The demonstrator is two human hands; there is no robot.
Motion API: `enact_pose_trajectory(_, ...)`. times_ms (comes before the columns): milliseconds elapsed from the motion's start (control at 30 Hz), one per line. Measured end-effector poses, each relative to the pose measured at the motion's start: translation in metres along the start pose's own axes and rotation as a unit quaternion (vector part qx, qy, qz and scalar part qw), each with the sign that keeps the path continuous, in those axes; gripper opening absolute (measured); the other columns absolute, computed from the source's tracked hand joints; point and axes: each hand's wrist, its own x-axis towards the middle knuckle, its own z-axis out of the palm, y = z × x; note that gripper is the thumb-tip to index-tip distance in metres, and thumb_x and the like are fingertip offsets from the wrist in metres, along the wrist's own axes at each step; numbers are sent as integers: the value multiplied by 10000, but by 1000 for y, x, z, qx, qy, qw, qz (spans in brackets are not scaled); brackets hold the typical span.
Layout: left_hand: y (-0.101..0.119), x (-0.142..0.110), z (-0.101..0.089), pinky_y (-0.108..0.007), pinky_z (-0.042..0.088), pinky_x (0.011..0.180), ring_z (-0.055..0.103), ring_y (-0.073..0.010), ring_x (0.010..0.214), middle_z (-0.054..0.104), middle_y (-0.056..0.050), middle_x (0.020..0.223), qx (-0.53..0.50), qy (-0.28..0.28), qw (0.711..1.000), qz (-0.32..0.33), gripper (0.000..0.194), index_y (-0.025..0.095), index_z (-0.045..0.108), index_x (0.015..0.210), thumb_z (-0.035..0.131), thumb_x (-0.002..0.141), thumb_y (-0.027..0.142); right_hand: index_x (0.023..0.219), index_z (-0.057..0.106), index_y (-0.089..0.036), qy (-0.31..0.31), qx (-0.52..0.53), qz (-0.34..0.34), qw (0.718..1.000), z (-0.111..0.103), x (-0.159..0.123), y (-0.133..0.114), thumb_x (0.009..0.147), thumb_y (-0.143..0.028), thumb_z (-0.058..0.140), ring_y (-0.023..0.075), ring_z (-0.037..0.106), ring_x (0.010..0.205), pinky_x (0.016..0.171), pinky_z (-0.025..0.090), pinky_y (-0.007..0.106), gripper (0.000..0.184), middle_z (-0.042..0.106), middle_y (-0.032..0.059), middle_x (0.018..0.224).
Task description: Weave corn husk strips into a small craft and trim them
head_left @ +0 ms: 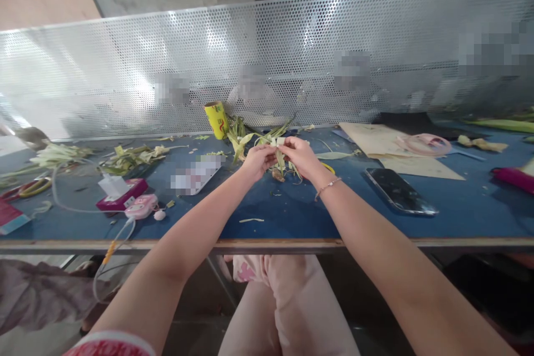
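Observation:
My left hand point(258, 160) and my right hand point(301, 156) meet over the middle of the blue table. Between their closed fingertips is a pale strip of what looks like corn husk point(281, 142). Its lower part hangs down between the hands, and my fingers hide some of it. Just below lies a small brownish scrap point(278, 176) on the tabletop. More green and whitish husk pieces point(238, 142) lie just beyond my left hand, beside an upright yellow cardboard tube point(216, 120).
A perforated metal screen point(292, 39) borders the table's far side. On the right are a dark phone point(398, 192), paper sheets point(371, 142) and a pink ring point(429, 145). Leftward sit a pale phone point(202, 175), a magenta power strip point(120, 197) with cables, and husk piles point(129, 160).

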Motion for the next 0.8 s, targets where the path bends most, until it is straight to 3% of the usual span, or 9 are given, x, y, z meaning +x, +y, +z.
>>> enact_pose_trajectory(267, -2, 4, 0, -191, 425, 537, 472, -46, 469, 493, 27, 494, -16, 36, 999, 0, 145, 134, 524, 600, 577, 704, 49, 726, 561, -201, 0, -96, -85, 992, -1, 2, 0, 710, -331, 621, 134, 492, 634, 625, 413, 286, 144, 540, -14, 657)
enact_pose_trajectory(500, 0, 2, 0, -234, 479, 597, 563, -89, 532, 597, -30, 569, -13, 2, 1000, 2, 105, 130, 560, 633, 591, 705, 60, 777, 586, -194, 19, -33, -39, 998, -2, 3, 2, 666, -330, 651, 160, 571, 709, 669, 471, 321, 188, 623, 26, 762)
enact_pose_trajectory(800, -1, -1, 1, -219, 457, 570, 509, -62, 478, 552, 1, 531, 14, 9, 1000, 4, 179, 128, 512, 595, 622, 729, 83, 696, 574, -196, 31, -79, -59, 995, -3, 3, -4, 614, -301, 688, 156, 554, 659, 658, 462, 327, 175, 606, 15, 692)
